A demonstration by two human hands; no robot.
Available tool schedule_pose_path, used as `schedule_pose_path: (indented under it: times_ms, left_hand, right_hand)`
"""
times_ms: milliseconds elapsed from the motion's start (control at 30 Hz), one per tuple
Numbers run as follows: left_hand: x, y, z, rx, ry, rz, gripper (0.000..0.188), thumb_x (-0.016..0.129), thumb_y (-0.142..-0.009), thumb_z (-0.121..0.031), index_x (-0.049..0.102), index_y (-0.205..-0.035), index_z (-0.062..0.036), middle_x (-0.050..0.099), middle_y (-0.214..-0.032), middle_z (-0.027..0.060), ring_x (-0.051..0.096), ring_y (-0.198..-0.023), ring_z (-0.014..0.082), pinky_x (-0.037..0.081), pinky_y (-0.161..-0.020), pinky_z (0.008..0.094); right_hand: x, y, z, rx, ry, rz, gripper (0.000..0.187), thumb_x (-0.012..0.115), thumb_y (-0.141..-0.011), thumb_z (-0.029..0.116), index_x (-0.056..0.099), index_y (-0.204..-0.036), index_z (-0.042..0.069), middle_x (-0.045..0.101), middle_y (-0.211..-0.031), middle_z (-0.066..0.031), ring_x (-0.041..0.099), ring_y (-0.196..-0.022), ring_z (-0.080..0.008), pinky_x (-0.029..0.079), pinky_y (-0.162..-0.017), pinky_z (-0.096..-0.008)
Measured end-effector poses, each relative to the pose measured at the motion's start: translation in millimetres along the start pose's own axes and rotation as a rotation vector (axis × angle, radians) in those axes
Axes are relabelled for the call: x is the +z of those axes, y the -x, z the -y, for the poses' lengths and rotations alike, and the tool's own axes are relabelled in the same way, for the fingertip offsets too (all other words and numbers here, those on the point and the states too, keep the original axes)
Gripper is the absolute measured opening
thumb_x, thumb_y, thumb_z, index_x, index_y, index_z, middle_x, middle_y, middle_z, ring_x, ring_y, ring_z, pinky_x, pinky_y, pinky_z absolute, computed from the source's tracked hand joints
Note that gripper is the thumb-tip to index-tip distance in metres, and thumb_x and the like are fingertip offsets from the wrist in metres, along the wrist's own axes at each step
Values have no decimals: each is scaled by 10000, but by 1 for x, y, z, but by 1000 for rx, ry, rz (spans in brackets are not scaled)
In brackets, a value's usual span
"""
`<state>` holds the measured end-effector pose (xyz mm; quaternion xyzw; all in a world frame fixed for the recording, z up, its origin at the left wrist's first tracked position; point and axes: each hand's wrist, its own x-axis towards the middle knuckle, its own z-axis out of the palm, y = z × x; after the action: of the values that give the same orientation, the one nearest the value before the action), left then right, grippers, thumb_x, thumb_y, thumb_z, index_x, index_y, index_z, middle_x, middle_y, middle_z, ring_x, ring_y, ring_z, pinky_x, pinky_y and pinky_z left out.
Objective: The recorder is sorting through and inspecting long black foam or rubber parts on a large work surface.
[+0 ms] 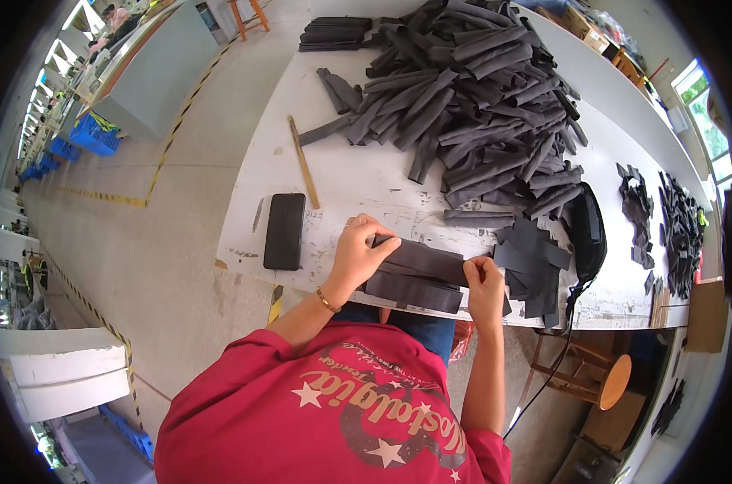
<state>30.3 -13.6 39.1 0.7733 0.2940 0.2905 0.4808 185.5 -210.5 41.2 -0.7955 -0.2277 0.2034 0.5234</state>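
Between my hands a dark grey fabric strip (422, 260) lies stretched sideways near the table's front edge. My left hand (361, 252) pinches its left end, thumb pressed against the fingers. At the right end, the fingertips of my right hand (484, 284) are closed on the same strip. Closer to me lies a stack of similar dark strips (414, 291), partly beneath the held one. Just right of my right hand is a loose pile of flat dark fabric pieces (530, 266). A single rolled dark piece (479, 219) rests beyond my hands.
A big heap of rolled dark fabric pieces (479, 105) covers the far part of the white table (249, 173). To the left are a black phone (284, 231) and a wooden stick (304, 161). A black pouch-like object (588, 234) with a cord stands right; a wooden stool (613, 381) is below.
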Motion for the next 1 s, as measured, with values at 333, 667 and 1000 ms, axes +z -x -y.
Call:
schedule_pose_path:
  times_ms: [333,667,1000]
  left_hand:
    - [78,-91,-20,335,-48,245,126,655,-827,-135,667,-776,-21,631,-841,126,604,-800,322,485,-741,410]
    - [172,-118,20,286,-436,530,141,682,-727,-115,736,-846,-61,694,-845,180,679,-846,328,543,-749,426]
    - [80,-108,-26,-347,630,649,387,680,-869,-126,456,-1160,-2,667,-1009,178,700,-801,254,605,-677,410]
  right_hand:
    - [-36,5,-40,-158,610,-201,264,711,-813,111,604,-1039,28,598,-931,-147,580,-871,-327,464,-735,-424]
    - [-35,13,-79,-374,1322,28,152,589,-813,59,596,-934,-32,589,-927,-144,569,-907,-303,505,-790,-372]
    - [-71,2,-65,-420,780,-47,143,625,-837,21,540,-943,-26,584,-951,-174,570,-937,-353,472,-850,-438]
